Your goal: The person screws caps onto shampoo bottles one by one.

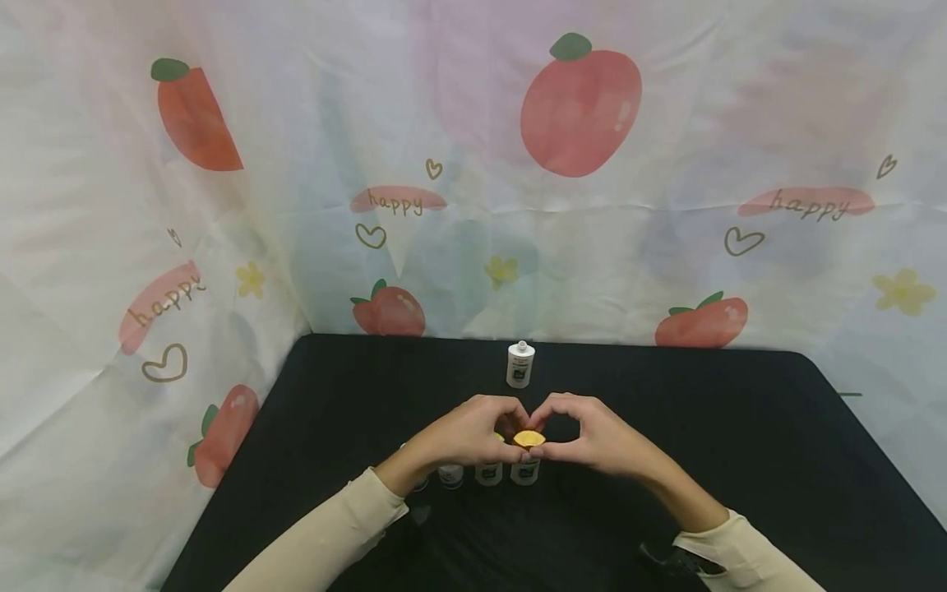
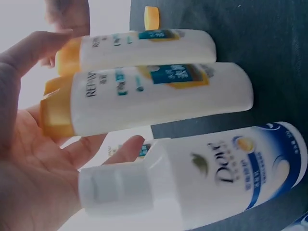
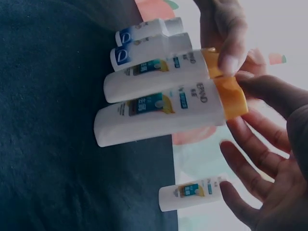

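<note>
Both hands meet at the yellow cap (image 1: 529, 438) of the rightmost shampoo bottle (image 3: 159, 113). My left hand (image 1: 473, 430) touches that cap with its thumb tip at the front and its forefinger arched behind. From the right, my right hand (image 1: 602, 436) pinches the same cap, thumb in front, forefinger bent behind; its other fingers spread loosely in the right wrist view. Just left stands a second yellow-capped bottle (image 2: 159, 94), its cap beside the left hand. Two white-and-blue pump-less bottles continue the row, the nearer one a white-capped bottle (image 2: 216, 178).
A capless white bottle (image 1: 520, 366) stands upright near the back edge of the black table (image 1: 666, 411). A loose yellow cap (image 2: 151, 18) lies on the table in the left wrist view. Printed cloth (image 1: 473, 123) hangs behind and at the left.
</note>
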